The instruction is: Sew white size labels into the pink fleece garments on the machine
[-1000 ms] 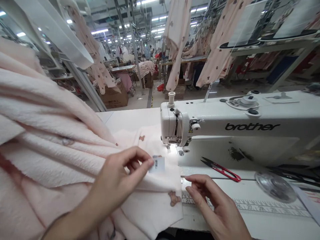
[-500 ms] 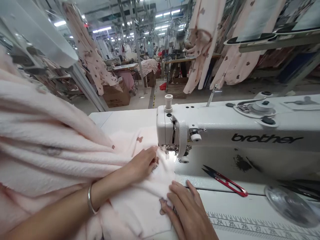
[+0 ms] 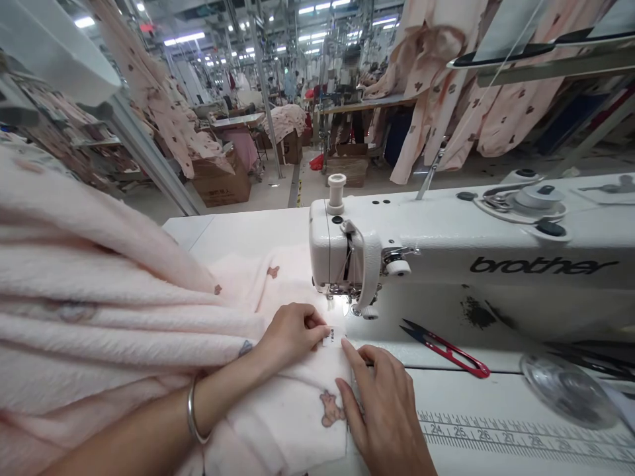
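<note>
A pale pink fleece fabric [image 3: 124, 311] with small bear prints lies piled on the left and spreads under the white Brother sewing machine [image 3: 446, 244]. My left hand [image 3: 290, 334] pinches a small white label [image 3: 333, 337] against the fabric edge, just in front of the lit needle area [image 3: 342, 301]. My right hand [image 3: 381, 403] lies flat on the fabric edge, its forefinger touching the label from the right. A silver bangle [image 3: 194, 416] sits on my left wrist.
Red-handled thread snips [image 3: 446, 348] lie on the machine bed to the right. A clear round lid [image 3: 565, 390] rests further right, above a printed ruler [image 3: 520, 436] on the table. Hanging pink garments, cardboard boxes and other workstations with a person fill the background.
My left hand carried the label from mid-fabric toward the needle, then drew it slightly back and right. My right hand moved onto the fabric edge and now touches the label.
</note>
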### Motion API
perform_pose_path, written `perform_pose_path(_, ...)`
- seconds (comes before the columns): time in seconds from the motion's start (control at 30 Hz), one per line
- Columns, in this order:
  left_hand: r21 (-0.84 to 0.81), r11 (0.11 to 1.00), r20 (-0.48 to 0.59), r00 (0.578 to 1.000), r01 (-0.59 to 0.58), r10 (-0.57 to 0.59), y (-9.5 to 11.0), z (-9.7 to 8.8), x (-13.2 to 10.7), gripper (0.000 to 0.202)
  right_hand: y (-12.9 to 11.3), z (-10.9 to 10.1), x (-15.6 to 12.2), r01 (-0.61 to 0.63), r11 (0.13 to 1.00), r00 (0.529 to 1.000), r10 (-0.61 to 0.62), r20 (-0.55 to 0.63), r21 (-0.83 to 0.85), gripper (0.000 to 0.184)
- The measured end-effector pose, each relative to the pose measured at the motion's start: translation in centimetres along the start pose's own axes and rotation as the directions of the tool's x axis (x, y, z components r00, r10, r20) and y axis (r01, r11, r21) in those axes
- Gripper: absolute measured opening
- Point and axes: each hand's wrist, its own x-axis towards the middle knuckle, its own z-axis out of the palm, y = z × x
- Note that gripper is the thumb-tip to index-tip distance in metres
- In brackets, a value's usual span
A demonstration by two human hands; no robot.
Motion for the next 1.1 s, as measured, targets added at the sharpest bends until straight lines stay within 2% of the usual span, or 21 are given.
perform_pose_path(0.17,0.018,1.000,-0.034,0.999,-0.009,0.009,-0.4,0.3,0.0,0.016,0.1,0.3,-0.3,-0.005,1.000,0.999,0.005,0.046,0.006,0.045)
perform_pose_path(0.57,0.103,0.995,-0.047,0.999,-0.008,0.012,0.0,0.4,0.1,0.016,0.1,0.5,-0.2,0.017,1.000,1.000,-0.017,-0.003,-0.016,0.042)
perform_pose_path(0.7,0.180,0.982,-0.066,0.995,-0.060,0.073,0.2,0.2,-0.4,0.013,-0.1,0.5,-0.3,0.006,0.998,1.000,-0.005,0.012,-0.057,0.041)
perform_pose_path(0.77,0.265,0.956,-0.079,0.985,-0.128,0.154,0.5,-0.5,-1.5,0.014,-0.1,0.5,-0.4,0.004,0.997,1.000,-0.003,0.015,-0.076,0.041)
perform_pose_path(0.83,0.409,0.871,-0.033,0.950,-0.272,0.311,0.7,-1.5,-2.8,0.023,-0.1,0.6,-0.4,0.008,0.996,1.000,-0.006,0.015,-0.087,0.041)
perform_pose_path(0.87,0.476,0.801,0.029,0.917,-0.363,0.398,0.7,-1.9,-3.5,0.027,0.0,0.6,-0.4,0.009,0.996,1.000,-0.008,0.014,-0.092,0.041)
perform_pose_path(0.93,0.555,0.626,0.203,0.820,-0.547,0.536,0.3,-2.5,-4.6,0.031,0.0,0.6,-0.4,0.006,0.995,1.000,-0.004,0.027,-0.097,0.042)
perform_pose_path(1.03,0.584,0.417,0.405,0.695,-0.696,0.594,-1.1,-2.5,-5.0,0.041,-0.2,0.4,-0.1,0.005,0.996,0.999,-0.002,0.035,-0.090,0.042)
perform_pose_path(1.1,0.608,0.340,0.454,0.665,-0.718,0.592,-2.2,-2.1,-4.7,0.048,-0.3,0.2,0.1,0.004,0.997,1.000,-0.002,0.022,-0.081,0.040)
